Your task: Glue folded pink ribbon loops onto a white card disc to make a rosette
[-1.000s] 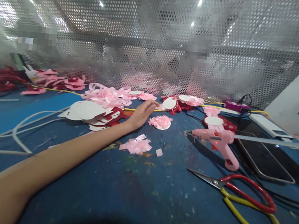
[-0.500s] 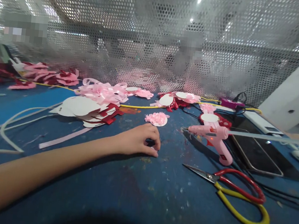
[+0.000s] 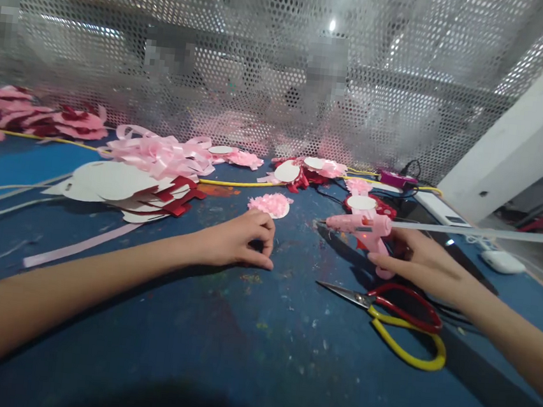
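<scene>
My left hand (image 3: 243,242) rests on the blue table (image 3: 257,356), fingers curled into a pinch over the spot where small pink paper scraps lay; the scraps are hidden under it. Just beyond it lies a white disc covered in pink ruffles (image 3: 269,204). My right hand (image 3: 420,259) comes in from the right and wraps round the handle of the pink glue gun (image 3: 358,225), which stands on the table with a long glue stick (image 3: 480,232) pointing right. Red and yellow scissors (image 3: 400,312) lie just in front of that hand.
A stack of white and red card shapes (image 3: 124,186) and a heap of pink ribbon (image 3: 159,151) lie at the left. More ruffled discs (image 3: 303,168), cables and a dark tablet sit at the back right. A perforated metal screen (image 3: 284,70) closes the table's far edge.
My left hand drew back from the far ribbon pile and closed over the pink scraps. My right hand has come into view and taken the glue gun's handle. The camera has shifted right.
</scene>
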A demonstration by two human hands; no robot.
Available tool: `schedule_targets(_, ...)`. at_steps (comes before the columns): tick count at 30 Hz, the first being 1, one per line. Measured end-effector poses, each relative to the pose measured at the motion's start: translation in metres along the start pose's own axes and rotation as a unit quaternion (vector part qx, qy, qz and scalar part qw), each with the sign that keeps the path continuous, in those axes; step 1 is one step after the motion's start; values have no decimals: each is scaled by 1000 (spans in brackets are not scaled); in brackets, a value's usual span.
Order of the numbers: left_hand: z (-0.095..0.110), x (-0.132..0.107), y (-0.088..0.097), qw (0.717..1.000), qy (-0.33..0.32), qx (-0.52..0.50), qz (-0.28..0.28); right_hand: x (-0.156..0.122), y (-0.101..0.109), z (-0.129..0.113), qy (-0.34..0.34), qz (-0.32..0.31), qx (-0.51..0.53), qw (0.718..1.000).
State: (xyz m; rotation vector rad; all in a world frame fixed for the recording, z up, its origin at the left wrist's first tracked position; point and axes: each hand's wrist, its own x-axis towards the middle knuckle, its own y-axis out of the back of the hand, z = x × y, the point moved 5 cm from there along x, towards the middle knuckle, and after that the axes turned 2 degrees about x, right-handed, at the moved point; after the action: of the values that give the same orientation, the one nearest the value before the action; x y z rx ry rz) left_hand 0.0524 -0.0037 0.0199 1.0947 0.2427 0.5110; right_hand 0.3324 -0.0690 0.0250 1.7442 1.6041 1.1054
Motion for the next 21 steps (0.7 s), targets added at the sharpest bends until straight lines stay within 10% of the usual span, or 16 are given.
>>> schedule_targets(4,7,-5,6,994,56,-84,32,16,-26,-7,-47,-69,67,994)
schedule_targets(16,-1,34,-22,831,184,-502,149,21,-33,-6,18,114,64,991)
schedule_targets(21,-10,34,-23,828,172,-503,177,20,-34,-4,25,100,62,993)
